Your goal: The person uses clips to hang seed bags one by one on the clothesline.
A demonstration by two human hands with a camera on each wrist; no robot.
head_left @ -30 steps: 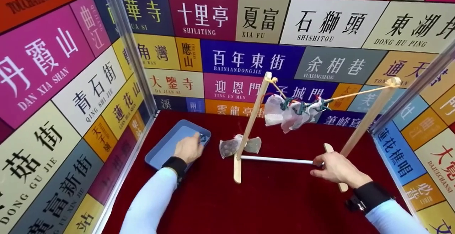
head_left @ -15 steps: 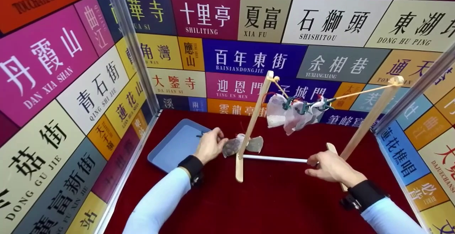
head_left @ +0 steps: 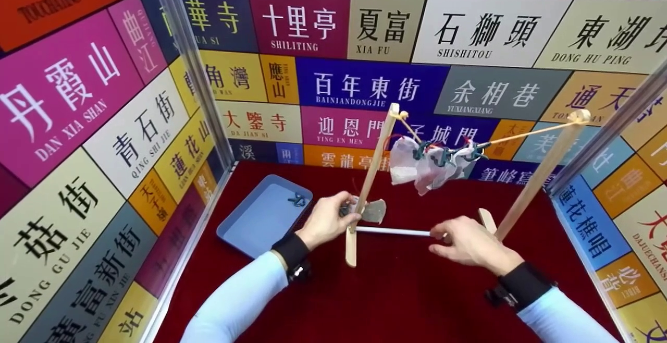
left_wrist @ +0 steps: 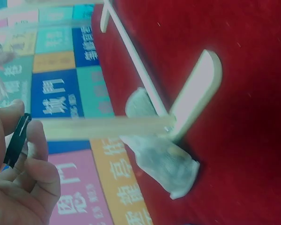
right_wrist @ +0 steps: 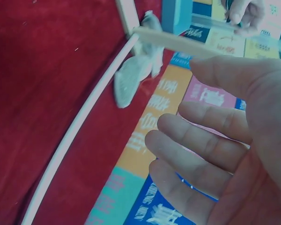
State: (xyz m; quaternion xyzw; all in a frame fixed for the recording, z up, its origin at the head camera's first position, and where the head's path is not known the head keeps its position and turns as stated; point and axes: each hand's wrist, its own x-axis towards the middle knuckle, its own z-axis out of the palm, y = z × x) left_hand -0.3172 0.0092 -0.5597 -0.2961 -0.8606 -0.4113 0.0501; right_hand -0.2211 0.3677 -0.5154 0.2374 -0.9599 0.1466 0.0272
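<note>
My left hand (head_left: 325, 220) pinches a dark green clothes peg (left_wrist: 18, 140) between thumb and fingers, beside the left wooden post (head_left: 376, 168) of a small line rack. Beyond the post's foot, pale mesh bags (left_wrist: 161, 161) like tea bags lie on the red cloth, partly hidden by hand and post in the head view. My right hand (head_left: 471, 244) holds nothing; its fingers are loosely bent over the right part of the white rod (head_left: 396, 231) joining the rack's feet. Several similar bags (head_left: 430, 168) hang from the string (head_left: 531, 133), held by green pegs (head_left: 443, 155).
At the left stands a blue tray (head_left: 255, 212) with more green pegs (head_left: 298, 199) at its far right end. The right wooden post (head_left: 542, 176) rises just past my right hand. Printed panels (head_left: 375, 85) wall in the red cloth (head_left: 406, 296) at the back and sides.
My left hand has come out of the tray with a peg and moved right to the left post. My right hand has shifted left along the rod.
</note>
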